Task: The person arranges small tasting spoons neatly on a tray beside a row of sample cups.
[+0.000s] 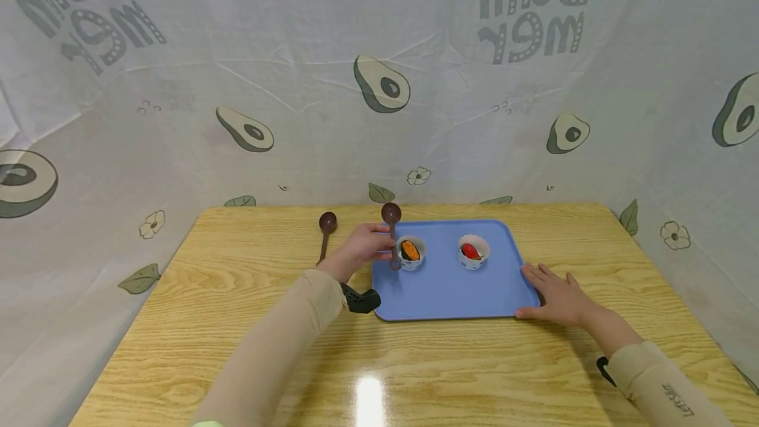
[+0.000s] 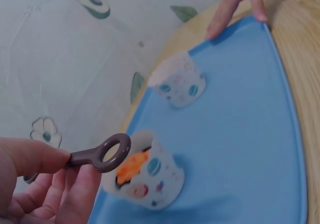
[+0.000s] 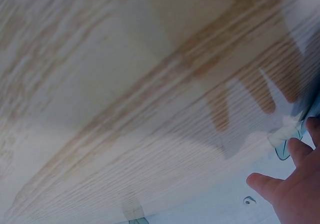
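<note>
My left hand [image 1: 369, 247] pinches a dark brown spoon [image 1: 391, 214] by its handle, bowl end away from me. In the left wrist view the handle's ring end [image 2: 114, 153] sticks out past the thumb and fingers, over a patterned paper cup [image 2: 167, 181] with an orange and dark piece inside. That cup stands on the left part of a blue tray [image 1: 456, 295]. A second patterned cup [image 1: 480, 259], with a red piece [image 1: 471, 252] in it, stands to its right. My right hand [image 1: 560, 297] rests at the tray's right edge with fingers spread and extended.
Another brown spoon [image 1: 327, 223] lies on the wooden table [image 1: 237, 282], left of the tray and partly behind my left wrist. A white curtain [image 1: 308, 84] printed with avocados hangs behind the table and along its sides.
</note>
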A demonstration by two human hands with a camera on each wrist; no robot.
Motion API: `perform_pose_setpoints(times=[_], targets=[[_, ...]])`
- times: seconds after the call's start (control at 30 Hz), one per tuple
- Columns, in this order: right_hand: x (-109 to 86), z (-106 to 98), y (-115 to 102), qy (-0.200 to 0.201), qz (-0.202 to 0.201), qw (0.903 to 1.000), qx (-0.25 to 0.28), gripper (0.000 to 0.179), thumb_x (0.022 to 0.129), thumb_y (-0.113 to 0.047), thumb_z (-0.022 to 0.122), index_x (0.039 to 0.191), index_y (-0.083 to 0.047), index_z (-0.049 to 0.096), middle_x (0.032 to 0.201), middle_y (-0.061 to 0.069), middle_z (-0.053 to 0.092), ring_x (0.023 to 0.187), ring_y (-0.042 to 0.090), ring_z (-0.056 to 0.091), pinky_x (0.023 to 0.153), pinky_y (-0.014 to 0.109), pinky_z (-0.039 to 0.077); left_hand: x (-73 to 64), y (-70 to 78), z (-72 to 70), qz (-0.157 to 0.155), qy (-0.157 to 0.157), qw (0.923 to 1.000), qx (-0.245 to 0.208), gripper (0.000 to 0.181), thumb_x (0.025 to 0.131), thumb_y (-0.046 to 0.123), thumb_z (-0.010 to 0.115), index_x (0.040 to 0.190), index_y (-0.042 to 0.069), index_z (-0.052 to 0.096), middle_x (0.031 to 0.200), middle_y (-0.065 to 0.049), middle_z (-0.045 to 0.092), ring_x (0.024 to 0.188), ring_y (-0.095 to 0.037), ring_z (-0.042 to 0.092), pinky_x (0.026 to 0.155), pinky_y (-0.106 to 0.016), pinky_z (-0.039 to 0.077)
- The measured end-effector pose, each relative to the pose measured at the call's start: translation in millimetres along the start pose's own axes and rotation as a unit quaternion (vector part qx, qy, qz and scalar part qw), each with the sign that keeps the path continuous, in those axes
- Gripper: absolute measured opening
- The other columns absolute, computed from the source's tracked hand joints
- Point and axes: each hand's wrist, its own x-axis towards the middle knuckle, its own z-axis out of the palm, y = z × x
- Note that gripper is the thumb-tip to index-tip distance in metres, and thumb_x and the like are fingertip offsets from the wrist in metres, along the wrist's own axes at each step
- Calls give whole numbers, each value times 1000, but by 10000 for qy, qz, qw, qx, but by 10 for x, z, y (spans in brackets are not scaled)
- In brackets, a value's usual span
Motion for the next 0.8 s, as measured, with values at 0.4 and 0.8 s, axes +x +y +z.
perform_pose_setpoints(times=[0.4,0.8], targets=[[-1,-7,-8,-25,13,10000,25,99,75,-58,67,143,4,32,146,27,32,133,51,25,99,74,13,-5,39,199,-37,-112,9999,-126,37,88,-2,56,124,-6,49,108,-21,62,76,-14,60,62,-22,55],[-6,0,-7,-28,29,10000,3,99,74,-59,67,143,4,32,146,26,32,134,50,25,99,74,13,-28,57,452,20,-231,9996,-131,30,87,-6,55,117,-8,52,72,-4,56,58,-9,55,55,-20,53]])
